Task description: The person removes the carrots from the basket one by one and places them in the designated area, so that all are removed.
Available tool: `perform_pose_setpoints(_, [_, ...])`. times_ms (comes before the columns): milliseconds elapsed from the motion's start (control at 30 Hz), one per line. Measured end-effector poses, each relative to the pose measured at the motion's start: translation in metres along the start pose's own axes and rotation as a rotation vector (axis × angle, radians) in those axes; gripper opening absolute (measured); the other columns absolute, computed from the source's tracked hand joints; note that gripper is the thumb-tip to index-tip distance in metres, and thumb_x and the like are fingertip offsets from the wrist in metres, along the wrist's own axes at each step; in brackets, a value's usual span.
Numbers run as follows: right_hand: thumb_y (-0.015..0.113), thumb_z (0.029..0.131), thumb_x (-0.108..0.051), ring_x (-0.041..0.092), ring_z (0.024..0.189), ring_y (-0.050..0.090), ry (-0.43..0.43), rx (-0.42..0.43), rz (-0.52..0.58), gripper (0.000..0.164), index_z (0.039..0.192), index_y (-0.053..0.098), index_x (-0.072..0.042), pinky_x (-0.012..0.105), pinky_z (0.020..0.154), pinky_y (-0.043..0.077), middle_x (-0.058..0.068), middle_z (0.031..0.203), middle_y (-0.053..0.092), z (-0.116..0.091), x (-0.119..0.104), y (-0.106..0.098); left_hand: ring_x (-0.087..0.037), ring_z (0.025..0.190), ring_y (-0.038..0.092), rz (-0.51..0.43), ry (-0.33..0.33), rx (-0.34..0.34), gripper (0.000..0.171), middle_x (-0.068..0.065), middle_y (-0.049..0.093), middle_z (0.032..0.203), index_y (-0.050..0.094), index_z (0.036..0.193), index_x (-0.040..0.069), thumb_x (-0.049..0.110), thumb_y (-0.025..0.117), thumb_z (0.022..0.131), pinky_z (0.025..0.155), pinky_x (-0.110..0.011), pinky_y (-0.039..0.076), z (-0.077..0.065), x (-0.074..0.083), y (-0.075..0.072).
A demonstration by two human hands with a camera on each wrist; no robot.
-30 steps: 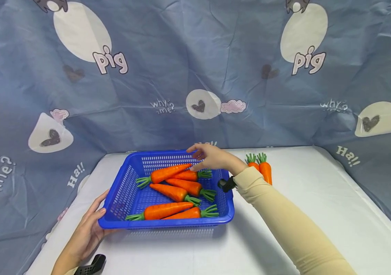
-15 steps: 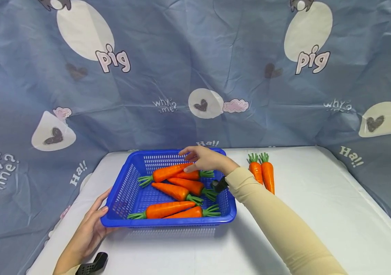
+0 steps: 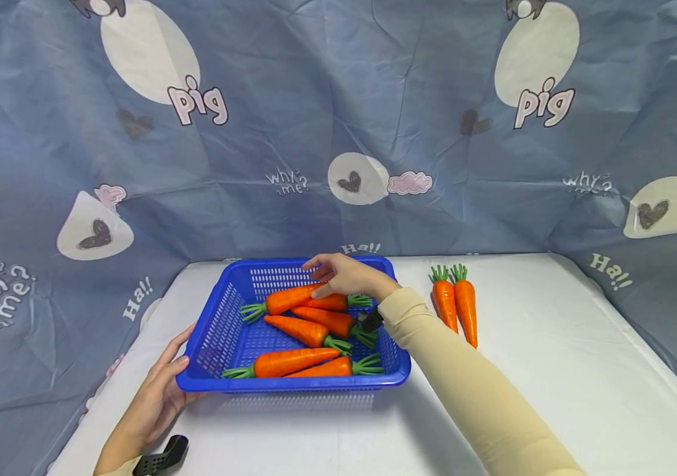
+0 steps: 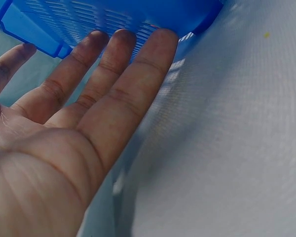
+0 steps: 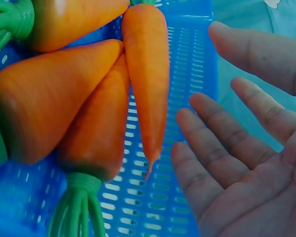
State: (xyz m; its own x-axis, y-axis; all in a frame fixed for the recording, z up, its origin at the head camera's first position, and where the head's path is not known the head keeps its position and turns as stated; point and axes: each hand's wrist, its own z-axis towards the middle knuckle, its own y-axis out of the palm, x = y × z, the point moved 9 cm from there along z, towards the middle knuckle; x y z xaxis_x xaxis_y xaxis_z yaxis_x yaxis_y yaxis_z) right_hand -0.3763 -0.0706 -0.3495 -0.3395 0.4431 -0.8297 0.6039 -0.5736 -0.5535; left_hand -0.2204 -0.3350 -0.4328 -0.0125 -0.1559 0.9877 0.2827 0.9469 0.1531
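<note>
A blue plastic mesh basket (image 3: 291,385) stands on the white surface with several orange carrots (image 3: 299,330) with green tops lying in it. My left hand (image 3: 151,403) holds its front left corner, the thumb at the rim; in the left wrist view the other fingers (image 4: 113,94) reach up to the slotted wall. Over the back right part of the basket hovers my right hand (image 3: 347,276), nothing between its spread, slightly bent fingers. The right wrist view shows this hand's palm beside a carrot (image 5: 147,74) with a thin root tip.
Two more carrots (image 3: 465,305) lie side by side on the white tabletop (image 3: 553,370), right of the basket. Behind, a blue printed cloth (image 3: 291,99) hangs as a backdrop and also closes off both sides.
My right hand has moved left, farther in over the basket, and its forearm uncovers more of the two carrots on the table. The left hand stays at the basket's corner.
</note>
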Motion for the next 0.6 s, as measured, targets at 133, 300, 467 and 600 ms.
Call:
perform_pose_setpoints(133, [0.073,0.091,-0.01,0.032,0.133,0.054,0.003,-0.001,-0.007,0.056,0.143,0.052,-0.007,0.042,0.108,0.047,0.021,0.143,0.056,0.007,0.002,0.006,-0.015,0.118,0.066,-0.002,0.003,-0.003,0.055,0.014,0.059,0.136,0.01,0.162,0.029,0.022,0.027,0.111,0.091,-0.04,0.057,-0.001,0.001,0.0])
perform_pose_setpoints(300, [0.073,0.091,-0.012,0.029,0.136,0.052,0.019,0.006,-0.055,0.056,0.144,0.053,-0.012,0.043,0.111,0.045,0.016,0.145,0.055,0.013,0.004,0.015,-0.016,0.118,0.066,-0.018,0.022,-0.027,0.054,0.012,0.059,0.138,0.009,0.162,0.028,0.02,0.026,0.111,0.091,-0.04,0.057,-0.001,0.002,0.003])
perform_pose_setpoints(467, [0.073,0.091,-0.011,0.029,0.138,0.051,0.008,0.009,-0.132,0.055,0.143,0.054,-0.012,0.044,0.114,0.042,0.016,0.146,0.054,0.017,0.001,0.02,-0.016,0.117,0.066,-0.019,0.026,-0.028,0.054,0.011,0.056,0.138,0.01,0.162,0.028,0.019,0.026,0.111,0.091,-0.04,0.057,0.0,0.003,0.003])
perform_pose_setpoints(600, [0.073,0.091,-0.012,0.03,0.137,0.051,0.012,0.009,-0.211,0.054,0.143,0.055,-0.013,0.046,0.115,0.04,0.015,0.146,0.055,0.019,0.0,0.022,-0.015,0.118,0.066,-0.016,0.025,-0.025,0.054,0.011,0.056,0.138,0.01,0.162,0.028,0.02,0.026,0.111,0.091,-0.04,0.057,-0.001,0.003,0.002])
